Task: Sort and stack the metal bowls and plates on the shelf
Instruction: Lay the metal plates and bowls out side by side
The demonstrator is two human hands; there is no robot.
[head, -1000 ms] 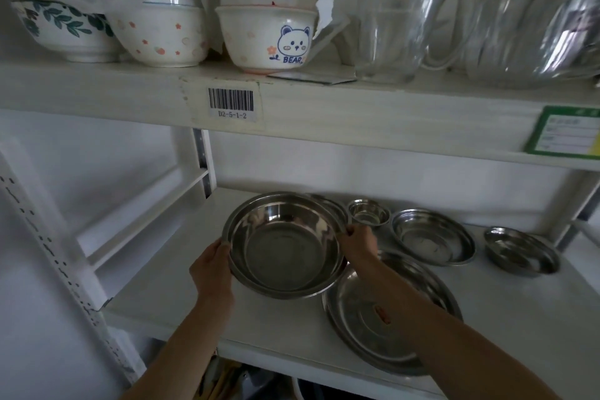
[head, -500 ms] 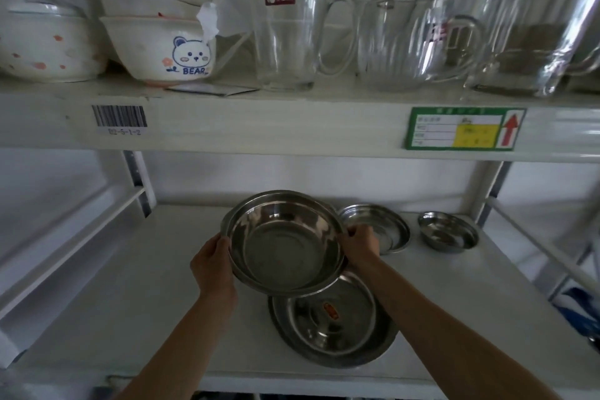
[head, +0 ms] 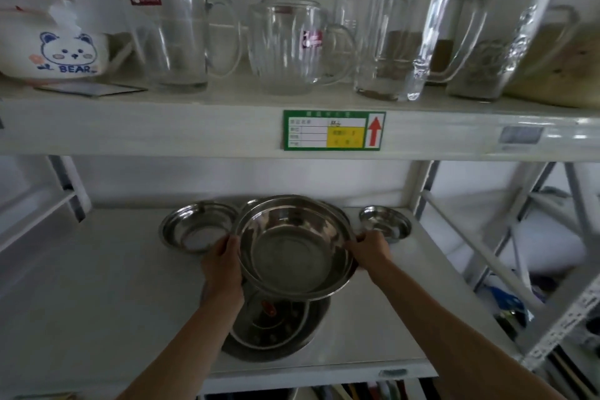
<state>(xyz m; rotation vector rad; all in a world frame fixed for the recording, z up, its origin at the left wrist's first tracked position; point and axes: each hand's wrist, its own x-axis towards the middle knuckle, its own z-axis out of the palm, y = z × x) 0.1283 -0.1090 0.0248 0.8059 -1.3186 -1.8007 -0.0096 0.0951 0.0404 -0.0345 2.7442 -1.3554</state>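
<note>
I hold a large metal bowl point(head: 293, 248) by its rim, my left hand point(head: 224, 265) on its left edge and my right hand point(head: 370, 252) on its right edge. It hangs tilted above a wide metal plate point(head: 276, 328) with a small red sticker, which lies on the white lower shelf point(head: 97, 295). A shallow metal dish point(head: 196, 226) sits to the left at the back. A small metal bowl point(head: 386, 222) sits at the back right. More metal ware peeks out behind the held bowl, mostly hidden.
The upper shelf point(head: 194, 127) overhangs close above, carrying glass jugs point(head: 181, 32) and mugs, a white bear-print bowl point(head: 61, 52) and a green label point(head: 334, 130). A white upright post point(head: 418, 185) bounds the lower shelf on the right.
The view has swung to the right along the shelf. Both hands have carried the large bowl rightward, and it still hangs above the wide plate.
</note>
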